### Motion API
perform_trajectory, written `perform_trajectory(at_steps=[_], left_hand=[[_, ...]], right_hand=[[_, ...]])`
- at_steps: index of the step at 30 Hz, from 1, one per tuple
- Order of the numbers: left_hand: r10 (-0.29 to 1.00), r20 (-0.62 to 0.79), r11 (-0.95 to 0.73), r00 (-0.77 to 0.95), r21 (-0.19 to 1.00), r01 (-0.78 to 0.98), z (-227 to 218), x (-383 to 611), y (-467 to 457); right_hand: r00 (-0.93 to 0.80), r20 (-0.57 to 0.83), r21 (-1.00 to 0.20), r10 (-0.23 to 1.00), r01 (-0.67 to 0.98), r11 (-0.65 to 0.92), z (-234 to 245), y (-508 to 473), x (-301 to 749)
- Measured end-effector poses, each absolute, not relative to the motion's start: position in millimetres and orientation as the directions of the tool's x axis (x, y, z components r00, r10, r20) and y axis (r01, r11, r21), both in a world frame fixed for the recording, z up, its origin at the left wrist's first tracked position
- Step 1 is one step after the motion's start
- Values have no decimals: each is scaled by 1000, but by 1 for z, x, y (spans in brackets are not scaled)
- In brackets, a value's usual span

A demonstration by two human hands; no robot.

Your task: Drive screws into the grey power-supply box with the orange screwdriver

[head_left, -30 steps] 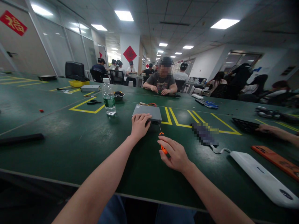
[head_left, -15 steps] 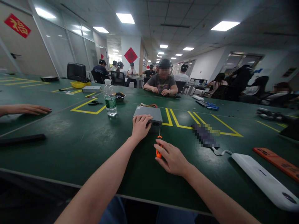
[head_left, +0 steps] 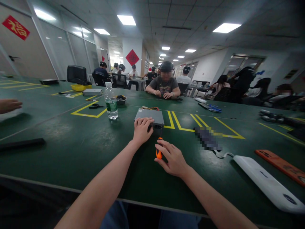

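The right hand (head_left: 173, 159) held the screwdriver (head_left: 159, 154) toward the box (head_left: 154, 116) just ahead, beneath the left hand's (head_left: 142, 131) fingers, whether gripped or merely pressed undetermined; too light a hold risked the box sliding and the tip slipping.

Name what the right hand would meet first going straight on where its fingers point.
Past the screwdriver it holds, the right hand would probably meet the left hand first, though depth is unclear.

Grey, flat rectangular metal box (head_left: 154, 115) lies under the left hand (head_left: 142, 129); orange-and-black-handled screwdriver (head_left: 159, 154), tip toward it, in the right hand (head_left: 173, 159).
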State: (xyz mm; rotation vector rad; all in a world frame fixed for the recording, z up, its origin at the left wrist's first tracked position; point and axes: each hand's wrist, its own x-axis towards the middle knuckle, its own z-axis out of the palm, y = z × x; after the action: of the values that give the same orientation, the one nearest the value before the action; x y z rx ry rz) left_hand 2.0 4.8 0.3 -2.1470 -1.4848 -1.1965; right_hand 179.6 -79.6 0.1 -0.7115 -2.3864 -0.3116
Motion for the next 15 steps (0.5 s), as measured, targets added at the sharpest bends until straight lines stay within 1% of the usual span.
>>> perform_trajectory(at_steps=[4, 7, 9, 11, 13, 15], left_hand=[[659, 740, -433, 131, 231, 871, 0, 2, 5], [661, 739, -435, 133, 232, 870, 0, 2, 5], [656, 743, -438, 132, 232, 868, 0, 2, 5], [656, 743, -437, 130, 233, 869, 0, 2, 5], [661, 739, -434, 131, 234, 870, 0, 2, 5], [663, 738, -433, 130, 235, 870, -1, 2, 6]], right_hand=[[-554, 712, -46, 430, 575, 817, -9, -76, 178], [-577, 672, -91, 463, 556, 826, -9, -77, 179], [-634, 619, -68, 464, 545, 835, -5, -79, 178], [-674, 586, -12, 449, 547, 837, -1, -81, 177], [-672, 606, 38, 425, 558, 829, 0, -81, 175], [-633, 669, 54, 390, 565, 823, -1, -80, 175]])
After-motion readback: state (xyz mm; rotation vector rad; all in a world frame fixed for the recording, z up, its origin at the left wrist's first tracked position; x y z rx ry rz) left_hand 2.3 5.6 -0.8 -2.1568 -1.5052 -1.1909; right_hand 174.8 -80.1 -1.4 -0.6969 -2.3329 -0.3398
